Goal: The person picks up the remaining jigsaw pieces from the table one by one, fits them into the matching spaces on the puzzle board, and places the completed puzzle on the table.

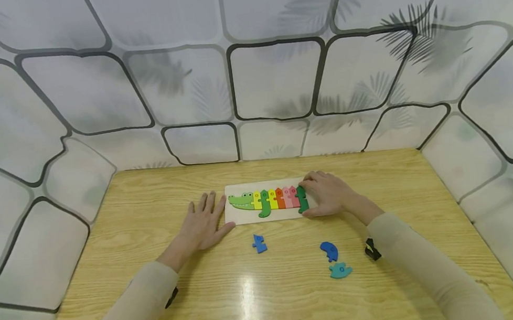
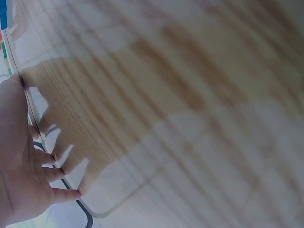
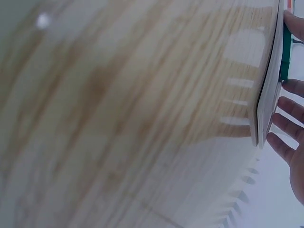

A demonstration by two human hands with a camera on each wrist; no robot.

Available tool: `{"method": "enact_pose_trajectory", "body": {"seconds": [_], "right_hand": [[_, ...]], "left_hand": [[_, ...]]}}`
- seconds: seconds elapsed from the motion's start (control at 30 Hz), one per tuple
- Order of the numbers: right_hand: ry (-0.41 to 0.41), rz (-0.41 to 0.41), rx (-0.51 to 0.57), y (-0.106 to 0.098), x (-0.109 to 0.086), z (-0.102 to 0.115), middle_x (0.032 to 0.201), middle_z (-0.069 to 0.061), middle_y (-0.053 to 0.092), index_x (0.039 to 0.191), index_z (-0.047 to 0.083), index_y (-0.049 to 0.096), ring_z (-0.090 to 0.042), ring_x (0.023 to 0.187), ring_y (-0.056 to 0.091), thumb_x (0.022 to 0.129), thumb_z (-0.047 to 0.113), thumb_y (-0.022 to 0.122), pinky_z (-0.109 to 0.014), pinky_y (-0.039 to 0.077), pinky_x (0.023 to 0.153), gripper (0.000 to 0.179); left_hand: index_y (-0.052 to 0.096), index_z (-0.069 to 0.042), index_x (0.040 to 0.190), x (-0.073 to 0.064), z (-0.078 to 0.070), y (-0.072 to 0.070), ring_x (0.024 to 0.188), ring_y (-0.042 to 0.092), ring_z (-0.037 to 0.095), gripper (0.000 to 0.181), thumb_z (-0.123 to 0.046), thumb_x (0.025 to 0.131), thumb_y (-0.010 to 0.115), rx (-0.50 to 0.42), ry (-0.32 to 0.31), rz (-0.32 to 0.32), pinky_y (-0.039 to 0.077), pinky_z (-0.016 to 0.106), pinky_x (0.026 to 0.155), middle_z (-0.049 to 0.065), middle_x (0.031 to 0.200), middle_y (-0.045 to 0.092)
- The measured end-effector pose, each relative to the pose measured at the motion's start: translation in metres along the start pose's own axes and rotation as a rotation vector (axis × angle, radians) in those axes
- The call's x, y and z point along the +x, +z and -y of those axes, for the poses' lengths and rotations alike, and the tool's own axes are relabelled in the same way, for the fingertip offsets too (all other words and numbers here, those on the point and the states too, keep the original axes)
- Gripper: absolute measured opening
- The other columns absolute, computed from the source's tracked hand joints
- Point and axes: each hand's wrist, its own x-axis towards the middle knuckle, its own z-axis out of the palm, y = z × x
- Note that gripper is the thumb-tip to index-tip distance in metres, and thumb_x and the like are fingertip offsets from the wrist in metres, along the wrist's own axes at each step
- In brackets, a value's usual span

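A pale puzzle board lies on the table, bearing a crocodile built of coloured pieces, its green head to the left. Fingers spread, my left hand rests on the wood at the board's left edge, the thumb touching its lower left corner. At the board's other end my right hand pinches the dark green leg piece between thumb and fingers. That green piece also shows in the right wrist view, thumb and a fingertip at its two ends. The right hand covers the board's right end.
Nearer to me lie a blue puzzle piece, a dark blue curved piece and a teal piece. Behind the wooden table stands a stone-patterned backdrop, which also runs along both sides.
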Motion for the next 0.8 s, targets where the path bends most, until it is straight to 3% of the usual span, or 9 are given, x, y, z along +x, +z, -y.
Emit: {"method": "enact_pose_trajectory", "body": {"seconds": [0.8], "right_hand": [[0.007, 0.005, 0.015, -0.0008, -0.0005, 0.0006, 0.143, -0.013, 0.058, 0.148, 0.012, 0.060, -0.035, 0.128, 0.059, 0.083, 0.071, 0.072, -0.059, 0.052, 0.107, 0.088]], "left_hand": [[0.022, -0.011, 0.170, 0.0009, 0.0006, 0.0021, 0.160, 0.027, 0.048, 0.087, -0.067, 0.106, 0.041, -0.008, 0.001, -0.002, 0.031, 0.073, 0.123, 0.028, 0.173, 0.024]]}}
